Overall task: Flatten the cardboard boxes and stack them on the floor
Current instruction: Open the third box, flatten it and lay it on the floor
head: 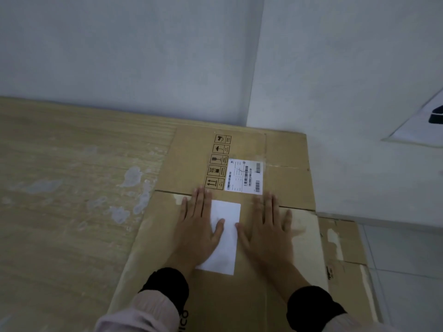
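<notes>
Box: my flattened cardboard box (239, 295) lies flat, running away from me toward the wall corner; a crease crosses it just beyond my fingertips
Second box: another flattened cardboard piece (345, 245) shows under the first along its right edge; torn pale patches mark its surface
Left hand: my left hand (199, 226) rests palm down on the box, fingers spread and straight, gripping nothing; thumb and palm edge overlap the blank white label (227, 240)
Right hand: my right hand (268, 231) lies palm down beside it, fingers apart, holding nothing; its thumb touches the right edge of the blank label
Sleeves: dark cuffs at both wrists; pale fabric behind them
Printed label: a white barcode sticker (245, 176) sits just beyond my fingertips; a column of black handling symbols (218, 162) stands to its left
Surface: a tan wood-grain board (72, 188) lies left of the box, its coating worn away in grey patches
Floor: pale tiles (407, 259) show at the right
Room: plain bluish-white walls (119, 44) meet in a corner (254, 68) behind the box
</notes>
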